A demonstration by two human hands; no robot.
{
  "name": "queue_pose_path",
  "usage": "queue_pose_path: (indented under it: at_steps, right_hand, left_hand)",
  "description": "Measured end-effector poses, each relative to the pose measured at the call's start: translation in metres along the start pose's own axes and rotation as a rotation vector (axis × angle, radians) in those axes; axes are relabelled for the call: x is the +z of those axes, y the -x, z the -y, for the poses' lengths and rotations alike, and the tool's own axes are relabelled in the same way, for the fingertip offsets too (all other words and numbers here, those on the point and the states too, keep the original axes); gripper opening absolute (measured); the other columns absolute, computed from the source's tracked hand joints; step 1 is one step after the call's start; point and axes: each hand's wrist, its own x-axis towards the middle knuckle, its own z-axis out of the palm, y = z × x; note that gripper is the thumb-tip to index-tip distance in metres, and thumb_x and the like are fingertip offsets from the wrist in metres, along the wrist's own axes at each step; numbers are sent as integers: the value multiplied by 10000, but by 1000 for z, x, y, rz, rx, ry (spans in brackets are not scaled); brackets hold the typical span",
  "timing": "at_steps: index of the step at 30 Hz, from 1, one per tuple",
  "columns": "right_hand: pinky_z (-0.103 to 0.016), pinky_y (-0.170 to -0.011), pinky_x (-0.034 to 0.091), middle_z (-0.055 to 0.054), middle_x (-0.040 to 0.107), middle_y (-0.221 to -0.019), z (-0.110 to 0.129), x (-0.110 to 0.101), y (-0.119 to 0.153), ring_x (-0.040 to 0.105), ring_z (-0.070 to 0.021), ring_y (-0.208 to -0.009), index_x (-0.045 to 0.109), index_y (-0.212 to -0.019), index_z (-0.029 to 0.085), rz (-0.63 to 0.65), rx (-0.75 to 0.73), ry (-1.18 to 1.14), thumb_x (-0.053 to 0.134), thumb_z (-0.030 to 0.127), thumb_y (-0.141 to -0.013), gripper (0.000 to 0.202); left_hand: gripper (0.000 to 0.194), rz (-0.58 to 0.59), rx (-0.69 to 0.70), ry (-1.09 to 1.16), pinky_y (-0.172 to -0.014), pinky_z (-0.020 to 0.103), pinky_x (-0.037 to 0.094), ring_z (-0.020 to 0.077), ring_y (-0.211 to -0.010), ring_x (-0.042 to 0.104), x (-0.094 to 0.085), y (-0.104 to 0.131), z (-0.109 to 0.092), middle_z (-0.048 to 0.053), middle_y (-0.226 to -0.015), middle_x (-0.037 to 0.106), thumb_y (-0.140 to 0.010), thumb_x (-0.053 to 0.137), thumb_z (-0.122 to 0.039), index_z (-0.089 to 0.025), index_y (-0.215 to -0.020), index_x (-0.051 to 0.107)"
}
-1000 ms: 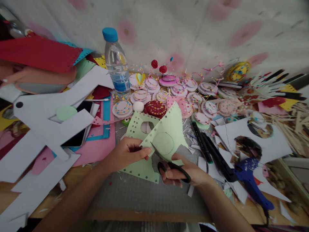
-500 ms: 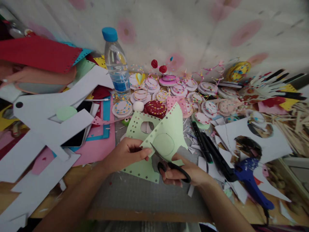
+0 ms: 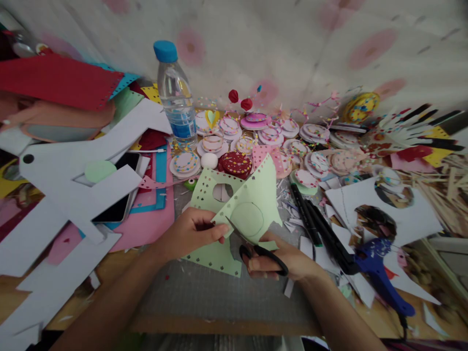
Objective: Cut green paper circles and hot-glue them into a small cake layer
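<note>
The paper (image 3: 252,204) is light green with little holes along its edges. The scissors (image 3: 261,249) have black handles. The bottle (image 3: 176,100) is clear with a blue cap. The glue gun (image 3: 380,278) is blue. The mat (image 3: 219,297) is grey.

Two bare forearms come in from the bottom edge, with no sleeve, cuff, watch or bracelet showing on either as far as the frame reaches. The left hand (image 3: 190,234) wears no ring or glove. The right hand (image 3: 280,261) is likewise ungloved, and its fingernails are short and plain, without visible polish. Nothing else of the person's body is in view.
</note>
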Motion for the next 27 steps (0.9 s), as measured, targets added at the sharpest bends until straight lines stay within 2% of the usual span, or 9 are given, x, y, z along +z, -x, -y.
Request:
queue_pose_path:
  at_steps: [6,10,14,19,27]
  right_hand:
    - [-167,-331,227,31,562,-587,0,-2,0,376,-47,-414,602,-738,138,-45,54,49,764,489,-702,389]
    - [-166,-335,223,46,518,-548,-3,-2,-1,388,-47,-418,586,-705,138,-44,24,18,764,488,-706,392]
    - [-182,-358,190,76,468,-554,-5,3,-2,330,-17,-390,547,-709,150,-63,-22,-75,773,438,-716,366]
    - [-198,-364,183,86,475,-579,-5,6,-4,315,-15,-375,583,-845,157,-69,-36,-74,780,510,-676,439]
    - [-189,-348,179,87,454,-575,-5,6,-3,295,-5,-371,572,-787,146,-37,-40,-107,787,479,-692,407]
  left_hand:
    - [319,-26,-12,11,-427,176,249,68,-469,375,1,1,-3,-28,-510,491,-792,616,-392,-125,-624,665]
    - [313,-31,-24,85,-411,164,253,54,-441,357,3,2,-4,-51,-467,436,-799,623,-382,-119,-636,669]
    - [286,-21,25,164,-422,160,319,58,-448,416,7,2,-7,-42,-474,483,-814,620,-355,-121,-663,690]
    - [271,-39,20,194,-421,160,340,63,-453,450,11,2,-7,-28,-481,522,-818,624,-344,-122,-692,716]
    - [266,-30,47,200,-414,163,333,59,-436,433,9,3,-6,-32,-468,513,-815,632,-338,-130,-670,714]
